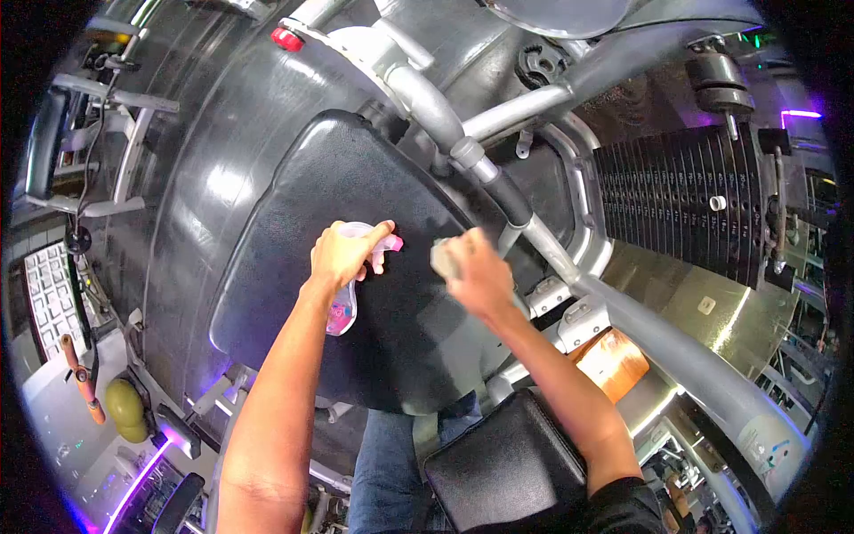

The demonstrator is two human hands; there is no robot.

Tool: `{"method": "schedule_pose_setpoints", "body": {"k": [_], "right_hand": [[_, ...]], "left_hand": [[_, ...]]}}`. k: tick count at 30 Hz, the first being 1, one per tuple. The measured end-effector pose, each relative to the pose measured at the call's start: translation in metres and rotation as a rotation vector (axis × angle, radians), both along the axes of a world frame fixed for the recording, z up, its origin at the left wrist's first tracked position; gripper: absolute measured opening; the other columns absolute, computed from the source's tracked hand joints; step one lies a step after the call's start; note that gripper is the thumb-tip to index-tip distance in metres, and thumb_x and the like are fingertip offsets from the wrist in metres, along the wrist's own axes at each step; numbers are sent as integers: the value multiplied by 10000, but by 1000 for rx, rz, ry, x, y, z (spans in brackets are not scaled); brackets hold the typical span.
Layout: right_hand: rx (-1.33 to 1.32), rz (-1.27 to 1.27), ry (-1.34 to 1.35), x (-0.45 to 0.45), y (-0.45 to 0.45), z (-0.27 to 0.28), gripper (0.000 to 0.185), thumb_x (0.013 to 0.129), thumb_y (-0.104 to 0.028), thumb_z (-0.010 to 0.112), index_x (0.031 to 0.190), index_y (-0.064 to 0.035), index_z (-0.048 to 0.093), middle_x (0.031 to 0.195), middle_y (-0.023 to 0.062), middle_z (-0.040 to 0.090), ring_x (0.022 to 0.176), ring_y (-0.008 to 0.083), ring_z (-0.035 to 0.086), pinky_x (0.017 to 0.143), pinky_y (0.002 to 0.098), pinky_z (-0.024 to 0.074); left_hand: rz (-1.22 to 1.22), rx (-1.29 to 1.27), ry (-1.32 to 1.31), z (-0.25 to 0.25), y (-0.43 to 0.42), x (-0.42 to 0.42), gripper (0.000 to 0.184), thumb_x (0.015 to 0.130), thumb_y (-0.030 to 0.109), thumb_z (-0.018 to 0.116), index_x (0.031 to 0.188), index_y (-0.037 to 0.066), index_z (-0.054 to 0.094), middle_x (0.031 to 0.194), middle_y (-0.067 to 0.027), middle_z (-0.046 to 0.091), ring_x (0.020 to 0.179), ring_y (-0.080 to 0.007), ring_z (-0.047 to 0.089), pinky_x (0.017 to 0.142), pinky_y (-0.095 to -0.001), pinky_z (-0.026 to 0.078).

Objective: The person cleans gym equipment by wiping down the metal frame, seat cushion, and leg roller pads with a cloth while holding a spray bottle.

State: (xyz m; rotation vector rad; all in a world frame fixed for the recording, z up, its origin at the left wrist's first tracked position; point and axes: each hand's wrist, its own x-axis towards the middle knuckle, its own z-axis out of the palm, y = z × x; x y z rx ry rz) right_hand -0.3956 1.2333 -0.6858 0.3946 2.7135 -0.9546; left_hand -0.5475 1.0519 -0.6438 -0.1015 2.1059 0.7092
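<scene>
My left hand (342,255) is wrapped around the neck of a spray bottle (341,313), a clear one with a pink nozzle and pinkish contents low in it. The nozzle points right, over a black padded bench pad (311,187). To the right, my right hand (479,274) grips a pale greyish cloth (444,259), folded or bunched up; it is smeared by motion. Whether the cloth touches the pad I cannot tell. Part of the bottle is hidden behind my left hand and forearm.
Grey metal machine tubes (427,105) run along the pad's right side. A black weight stack (680,196) stands at the right. Close to my legs is a smaller black seat pad (511,467). A red knob (286,38) sits at the top.
</scene>
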Motion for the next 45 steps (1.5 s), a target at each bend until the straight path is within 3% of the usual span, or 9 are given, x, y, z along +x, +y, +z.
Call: {"method": "schedule_pose_setpoints", "body": {"k": [6, 9, 14, 19, 22, 29, 31, 37, 45], "right_hand": [[-74, 501, 366, 43, -52, -29, 279, 767, -160, 680, 1040, -201, 638, 1000, 47, 516, 908, 293, 586, 572, 416, 560], [38, 543, 90, 31, -13, -11, 388, 744, -154, 728, 1106, -255, 631, 1099, 50, 540, 1027, 301, 603, 667, 472, 595], [188, 107, 139, 7, 26, -4, 347, 772, -188, 729, 1095, -180, 600, 1073, 95, 545, 1014, 323, 619, 742, 484, 557], [210, -248, 131, 10, -26, -16, 328, 793, -241, 742, 1067, -147, 589, 1068, 106, 544, 975, 375, 641, 767, 514, 532], [209, -595, 188, 14, -66, -11, 362, 787, -350, 742, 1043, -133, 605, 1062, 117, 550, 970, 394, 639, 784, 539, 520], [163, -566, 282, 78, -175, -12, 271, 866, -292, 686, 1047, -108, 603, 1035, 129, 573, 925, 381, 625, 756, 500, 523], [92, -588, 169, 101, -198, -12, 224, 895, -254, 666, 1046, -102, 599, 1046, 130, 580, 932, 379, 624, 767, 486, 525], [67, -872, 196, 87, -157, -22, 182, 943, -246, 621, 1073, -119, 606, 1074, 138, 599, 956, 398, 637, 793, 499, 517], [35, -780, 231, 93, -211, -26, 195, 942, -296, 589, 1050, -135, 611, 1016, 123, 598, 870, 409, 663, 732, 517, 535]], "left_hand": [[-40, -6, 22, 0, 0, 0, 480, 886, 613, 586, 785, 205, 818, 567, 34, 678, 446, -118, 591, 581, -282, 502], [-49, 8, 24, 2, 0, 0, 469, 888, 612, 582, 792, 218, 818, 569, 38, 678, 461, -119, 602, 603, -281, 509], [-71, 12, 33, 12, 2, 0, 478, 883, 626, 575, 796, 222, 815, 585, 43, 683, 487, -121, 617, 625, -287, 512], [-100, 49, 40, 0, -2, -1, 535, 844, 668, 587, 729, 188, 794, 583, 40, 681, 494, -130, 627, 640, -305, 521], [-101, 49, 71, -5, -4, -1, 535, 841, 661, 586, 708, 179, 779, 600, 31, 688, 499, -128, 627, 635, -318, 520], [-12, 123, 114, -3, -40, 21, 528, 860, 634, 596, 818, 149, 801, 619, 4, 694, 486, -140, 607, 624, -344, 513], [-39, 190, 74, 4, -72, 38, 511, 885, 597, 600, 877, 129, 805, 613, -8, 690, 478, -135, 596, 574, -333, 494], [21, 175, -6, 8, -162, 85, 502, 918, 537, 614, 918, 74, 808, 597, -31, 680, 423, -120, 550, 462, -295, 430], [70, 241, -72, -3, -211, 106, 436, 923, 451, 656, 902, 42, 804, 595, -49, 675, 419, -104, 525, 420, -269, 389]]}}
